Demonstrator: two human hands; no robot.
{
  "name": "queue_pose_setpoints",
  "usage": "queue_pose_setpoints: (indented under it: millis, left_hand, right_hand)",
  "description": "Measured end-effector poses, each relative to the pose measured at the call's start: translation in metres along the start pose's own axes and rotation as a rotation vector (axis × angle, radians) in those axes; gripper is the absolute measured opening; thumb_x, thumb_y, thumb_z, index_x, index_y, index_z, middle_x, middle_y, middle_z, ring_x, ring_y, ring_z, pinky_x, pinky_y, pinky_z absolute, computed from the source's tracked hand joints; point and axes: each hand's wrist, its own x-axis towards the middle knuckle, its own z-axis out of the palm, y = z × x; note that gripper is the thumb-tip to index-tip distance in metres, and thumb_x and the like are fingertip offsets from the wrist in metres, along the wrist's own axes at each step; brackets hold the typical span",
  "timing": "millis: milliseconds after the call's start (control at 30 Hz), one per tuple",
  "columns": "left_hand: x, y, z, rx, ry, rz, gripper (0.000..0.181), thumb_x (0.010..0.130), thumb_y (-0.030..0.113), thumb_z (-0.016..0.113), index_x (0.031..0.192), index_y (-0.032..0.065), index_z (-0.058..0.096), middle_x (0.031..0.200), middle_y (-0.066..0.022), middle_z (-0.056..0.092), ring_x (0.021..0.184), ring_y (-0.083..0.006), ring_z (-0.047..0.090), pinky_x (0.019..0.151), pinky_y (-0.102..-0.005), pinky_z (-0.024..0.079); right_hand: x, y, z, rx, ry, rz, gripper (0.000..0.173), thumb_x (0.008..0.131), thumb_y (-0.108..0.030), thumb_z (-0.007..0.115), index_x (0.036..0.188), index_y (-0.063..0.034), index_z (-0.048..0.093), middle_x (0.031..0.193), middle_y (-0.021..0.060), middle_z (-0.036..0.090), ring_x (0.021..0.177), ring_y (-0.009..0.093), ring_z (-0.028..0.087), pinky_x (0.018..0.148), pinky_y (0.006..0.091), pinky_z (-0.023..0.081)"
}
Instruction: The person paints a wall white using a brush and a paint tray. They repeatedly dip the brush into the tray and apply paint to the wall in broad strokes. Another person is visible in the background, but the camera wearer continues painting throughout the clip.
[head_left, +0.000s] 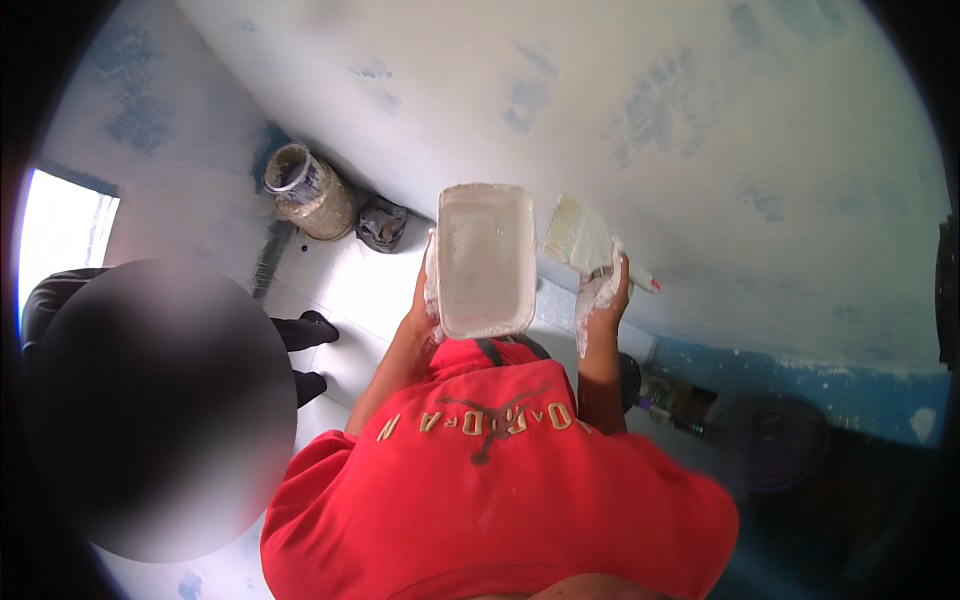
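My left hand (432, 281), smeared with white paint, grips the left side of a rectangular pale plastic tub (487, 259). The tub is in front of my chest, its opening facing up towards me, and its inside and rim are coated white. Most of the fingers are hidden behind the tub. To the right of it, my right hand (606, 292) is closed around a wide paintbrush (581, 234) whose bristles are loaded with white. The bristles point up and left, apart from the tub, and the red-tipped handle (654, 285) sticks out to the right.
A white-coated wall (450, 112) with blue patches rises ahead. In the corner stand a paint-stained bucket (319, 202) and a dark plastic bag (382, 224) on the tiled floor (352, 277). Another person (300, 334) is close on the left. Dim household items (675, 405) lie at right.
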Motion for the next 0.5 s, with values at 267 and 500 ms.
queue_pose_setpoints:
  millis: [267,500]
  left_hand:
    - [-0.032,-0.005,-0.013,-0.078,0.093,0.096,0.058,0.09,0.055,0.036,0.124,0.0088,0.048,0.112,-0.0087,0.058,0.097,-0.0224,0.058,0.082,-0.0403,0.05]
    - [-0.064,-0.003,-0.009,-0.105,-0.009,0.156,0.058,0.089,0.055,0.037,0.124,0.0098,0.048,0.112,-0.0081,0.058,0.096,-0.0227,0.059,0.081,-0.0408,0.05]
  right_hand:
    - [-0.005,-0.01,0.013,0.051,-0.205,0.13,0.041,0.08,-0.013,0.059,0.118,-0.0008,0.049,0.113,0.0088,0.054,0.099,0.019,0.054,0.082,0.0336,0.048]
    - [-0.037,-0.034,0.038,-0.095,-0.53,0.026,0.05,0.078,-0.005,0.06,0.124,0.0,0.042,0.115,0.0095,0.053,0.1,0.018,0.053,0.083,0.0301,0.045]
